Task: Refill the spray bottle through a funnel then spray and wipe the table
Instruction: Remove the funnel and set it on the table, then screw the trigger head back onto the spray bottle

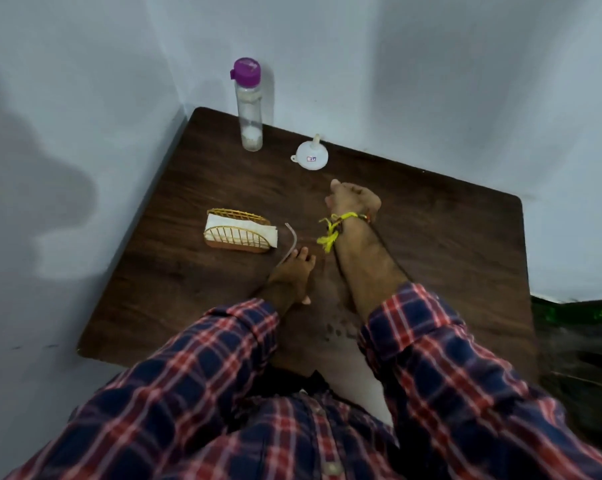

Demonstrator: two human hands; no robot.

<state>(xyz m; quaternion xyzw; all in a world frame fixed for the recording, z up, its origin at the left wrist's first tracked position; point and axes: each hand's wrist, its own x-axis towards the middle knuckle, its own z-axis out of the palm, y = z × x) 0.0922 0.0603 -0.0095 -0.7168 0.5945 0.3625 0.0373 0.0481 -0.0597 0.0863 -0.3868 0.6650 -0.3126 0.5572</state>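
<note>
My left hand (pixel 292 271) is near the middle of the dark wooden table (pixel 448 244), closed on a spray head whose thin clear dip tube (pixel 291 239) sticks out and curves up past my fingers. The head itself is hidden in my hand. My right hand (pixel 353 200), with a yellow thread at the wrist, is curled into a fist farther back. Whatever is inside or under it is hidden. A white funnel (pixel 311 157) lies mouth-down just beyond my right hand. A tall clear bottle with a purple cap (pixel 248 105) stands upright at the table's back edge.
A gold wire holder with white napkins (pixel 239 233) sits left of my left hand. Pale walls close in the table at the back and left. Dark clutter lies beyond the table's right edge. Small specks dot the wood near the front edge.
</note>
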